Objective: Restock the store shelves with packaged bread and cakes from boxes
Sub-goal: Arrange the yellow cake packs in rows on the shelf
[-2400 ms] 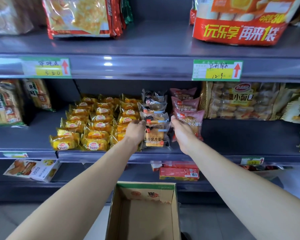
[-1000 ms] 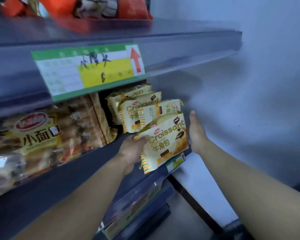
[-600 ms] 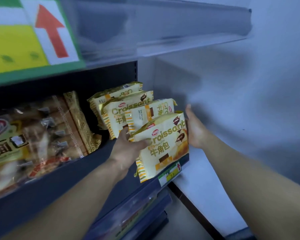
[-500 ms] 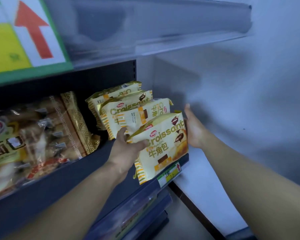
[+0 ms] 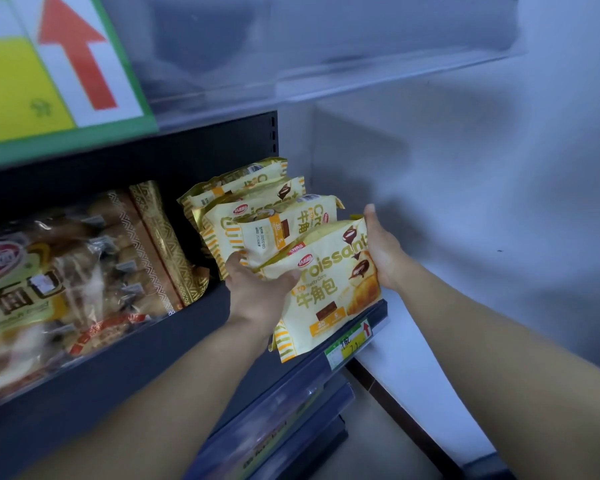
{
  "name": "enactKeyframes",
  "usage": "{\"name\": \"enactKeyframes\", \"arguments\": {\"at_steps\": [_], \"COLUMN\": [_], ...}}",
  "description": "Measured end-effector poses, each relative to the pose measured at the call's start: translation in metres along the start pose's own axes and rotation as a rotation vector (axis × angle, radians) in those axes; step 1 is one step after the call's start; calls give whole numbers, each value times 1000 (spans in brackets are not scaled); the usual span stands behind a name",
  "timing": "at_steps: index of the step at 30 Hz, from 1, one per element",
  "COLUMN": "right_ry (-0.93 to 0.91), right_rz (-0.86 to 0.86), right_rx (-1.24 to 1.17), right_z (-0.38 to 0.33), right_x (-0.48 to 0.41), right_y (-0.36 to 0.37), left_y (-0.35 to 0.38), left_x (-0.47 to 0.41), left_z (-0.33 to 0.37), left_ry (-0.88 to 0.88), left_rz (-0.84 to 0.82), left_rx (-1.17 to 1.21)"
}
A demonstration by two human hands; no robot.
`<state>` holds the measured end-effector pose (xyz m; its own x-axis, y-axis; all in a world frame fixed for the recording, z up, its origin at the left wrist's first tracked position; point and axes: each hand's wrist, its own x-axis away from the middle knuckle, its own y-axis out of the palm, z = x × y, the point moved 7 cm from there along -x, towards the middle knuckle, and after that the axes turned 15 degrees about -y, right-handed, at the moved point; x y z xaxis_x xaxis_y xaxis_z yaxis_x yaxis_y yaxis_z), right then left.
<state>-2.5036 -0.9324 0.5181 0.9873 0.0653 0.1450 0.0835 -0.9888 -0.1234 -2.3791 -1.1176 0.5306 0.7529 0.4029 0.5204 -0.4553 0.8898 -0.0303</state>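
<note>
Several yellow croissant packs stand in a row at the right end of the dark shelf [image 5: 125, 372]. The front croissant pack [image 5: 329, 292] leans over the shelf's front edge. My left hand [image 5: 257, 289] grips its left edge, thumb on the front. My right hand [image 5: 381, 247] holds its right edge; the fingers are hidden behind the pack. A second croissant pack [image 5: 288, 226] sits sideways just behind it, with two more packs [image 5: 236, 188] further back.
A large clear bag of small breads [image 5: 56, 278] fills the shelf to the left. A green and yellow price tag with a red arrow [image 5: 56, 64] hangs on the shelf above. A white wall [image 5: 482, 202] closes the right side. Lower shelves show below.
Since 2.4 s ago the view swung from the shelf's middle to its right end. In the last second both hands stayed on the front croissant pack; the sideways pack behind it shifted slightly.
</note>
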Motion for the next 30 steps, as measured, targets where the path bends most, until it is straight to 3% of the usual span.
{"name": "enactKeyframes", "arguments": {"at_steps": [3,8,16,20,30], "right_ry": [-70,-44,-27,1,9], "right_rz": [195,254,151,-21,-160], "right_rx": [48,-49,-85,-75,-125], "right_z": [-3,18,17,6,3], "right_x": [6,21,24,16,11], "right_y": [-14,-18,-13,-3,5], "left_y": [-1,-4,-4,0,2], "left_x": [4,12,16,18,7], "left_z": [-2,-26,-18,-12,-15], "left_ry": [-24,-114,-127,-99,-85], "left_rz": [-49,-102,-136,-203,-105], "left_rx": [-32,-165,-140,-172,-190]}}
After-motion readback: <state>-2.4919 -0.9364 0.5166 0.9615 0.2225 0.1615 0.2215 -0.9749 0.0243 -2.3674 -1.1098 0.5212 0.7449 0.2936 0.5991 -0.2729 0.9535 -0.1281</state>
